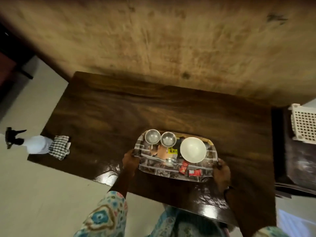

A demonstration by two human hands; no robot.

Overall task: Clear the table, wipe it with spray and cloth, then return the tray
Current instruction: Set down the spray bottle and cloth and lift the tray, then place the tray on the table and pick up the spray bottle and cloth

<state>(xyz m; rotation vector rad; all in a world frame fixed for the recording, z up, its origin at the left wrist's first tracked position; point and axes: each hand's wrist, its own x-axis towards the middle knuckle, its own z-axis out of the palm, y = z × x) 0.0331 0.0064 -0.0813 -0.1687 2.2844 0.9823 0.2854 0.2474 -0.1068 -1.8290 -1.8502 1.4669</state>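
Patterned sleeves come up from the bottom edge, so the arms are reaching out over a dark wooden table. Both hands are clamped on the short ends of a rectangular tray with a grey brick-looking print: left hand curled round the left end, right hand wrapped round the right end, hands well apart with the whole tray between them. Can't really tell if the tray is resting on the table or just off it. On the tray there's two steel cups side by side along the far edge, a white bowl just right of them, a metal spoon near the middle, and a couple of small red packets at the near edge. Way over at the table's left end sits a folded checked cloth, touching a white spray bottle with a black trigger. On the right, a white lattice basket sits on another dark surface.
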